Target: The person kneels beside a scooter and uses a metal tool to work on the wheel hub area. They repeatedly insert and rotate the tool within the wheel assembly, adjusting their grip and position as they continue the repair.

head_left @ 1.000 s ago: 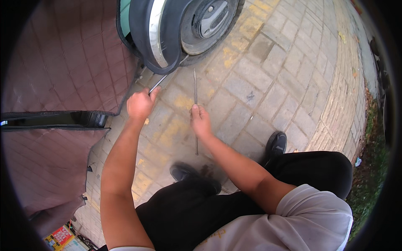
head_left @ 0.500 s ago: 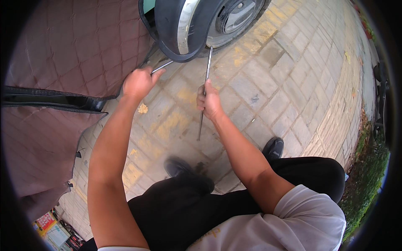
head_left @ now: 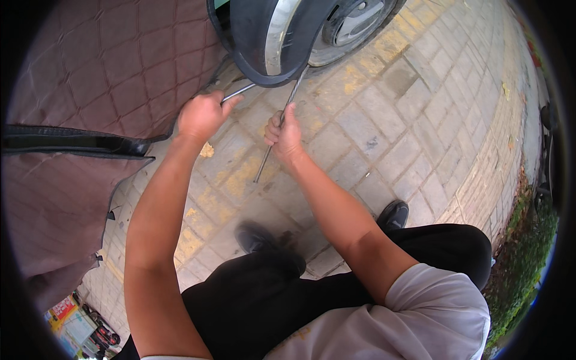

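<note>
Under the lower edge of a dark scooter fender (head_left: pixel 255 45) with a pale strip, my left hand (head_left: pixel 203 117) is closed round a metal rod (head_left: pixel 240 93); its far end is hidden beneath the fender. My right hand (head_left: pixel 285 131) grips a long, slim tire lever (head_left: pixel 261 165) around its middle. That lever's upper end lies against the wheel (head_left: pixel 354 27) at the tire edge, right beside the fender. Its lower end sticks out free below my fist, tilted to the left.
A brown quilted cover (head_left: pixel 132 66) hangs on the left, with a black-edged lower flap (head_left: pixel 66 204). Below it are colourful packages and small items (head_left: pixel 75 327). Brick paving (head_left: pixel 372 144) spreads under my black shoes (head_left: pixel 393 215). A dry leaf (head_left: pixel 207 150) lies near my left wrist. Greenery (head_left: pixel 522 270) borders the right.
My right hand has moved left and slightly up, and the lever in it tilts more, its lower end swung left. The scooter parts sit a little further right in view; my left hand keeps its grip.
</note>
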Motion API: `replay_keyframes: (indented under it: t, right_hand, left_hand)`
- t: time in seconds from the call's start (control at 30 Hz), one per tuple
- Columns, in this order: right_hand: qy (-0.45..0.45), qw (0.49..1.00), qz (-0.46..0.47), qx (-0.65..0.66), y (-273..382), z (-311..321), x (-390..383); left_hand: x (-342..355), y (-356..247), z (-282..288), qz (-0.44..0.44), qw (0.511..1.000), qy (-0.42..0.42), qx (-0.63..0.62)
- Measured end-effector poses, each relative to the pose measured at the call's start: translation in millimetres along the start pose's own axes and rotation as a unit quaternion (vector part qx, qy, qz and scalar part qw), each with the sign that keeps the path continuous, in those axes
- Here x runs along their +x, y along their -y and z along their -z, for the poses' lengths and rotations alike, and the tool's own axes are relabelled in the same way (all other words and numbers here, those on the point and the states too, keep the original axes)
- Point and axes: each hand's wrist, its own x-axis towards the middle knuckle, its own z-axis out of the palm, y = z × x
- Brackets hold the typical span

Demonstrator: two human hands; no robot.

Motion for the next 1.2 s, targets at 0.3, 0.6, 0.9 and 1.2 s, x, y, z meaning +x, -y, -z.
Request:
replay_keyframes:
  t: [0.3, 0.6, 0.9, 1.2]
  right_hand:
    - [0.047, 0.999, -0.011, -0.025, 7, 8, 3]
    - [0.044, 0.995, 0.085, -0.021, -18, 1, 42]
    - [-0.005, 0.993, -0.036, -0.111, 22, 15, -4]
    - [0.005, 0.996, 0.091, -0.009, -18, -16, 41]
  left_hand:
    - [-4, 0, -2, -0.015, 0.999, -0.043, -0.029]
    - [0, 3, -3, -0.021, 0.999, -0.040, -0.022]
    - [-1, 3, -2, -0.018, 0.999, -0.039, -0.025]
    - [3, 7, -1, -0.007, 0.999, -0.029, -0.043]
